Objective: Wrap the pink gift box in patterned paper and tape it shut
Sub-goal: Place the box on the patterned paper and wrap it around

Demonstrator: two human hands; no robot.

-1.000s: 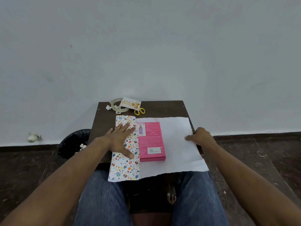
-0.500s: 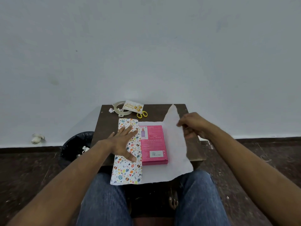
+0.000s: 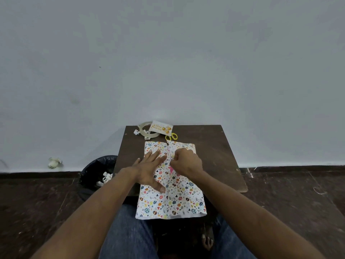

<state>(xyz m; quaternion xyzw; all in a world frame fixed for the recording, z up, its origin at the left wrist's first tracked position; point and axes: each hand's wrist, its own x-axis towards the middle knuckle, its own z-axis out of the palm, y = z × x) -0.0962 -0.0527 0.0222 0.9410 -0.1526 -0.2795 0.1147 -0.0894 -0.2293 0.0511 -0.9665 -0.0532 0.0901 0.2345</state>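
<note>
The patterned paper now covers the pink gift box from both sides; only a thin pink sliver shows in the gap between the two flaps. My left hand lies flat with spread fingers on the left flap, pressing it onto the box. My right hand has its fingers curled over the edge of the right flap at the middle seam and holds it down. The paper's near end hangs over the table's front edge above my lap.
On the dark wooden table, at the back, lie a tape roll, a birthday card and yellow-handled scissors. A black bin with scraps stands left of the table. A wall rises right behind.
My right hand lifted the white right side of the paper and folded it leftward over the box to meet the left flap. My left hand stayed pressing on the left flap.
</note>
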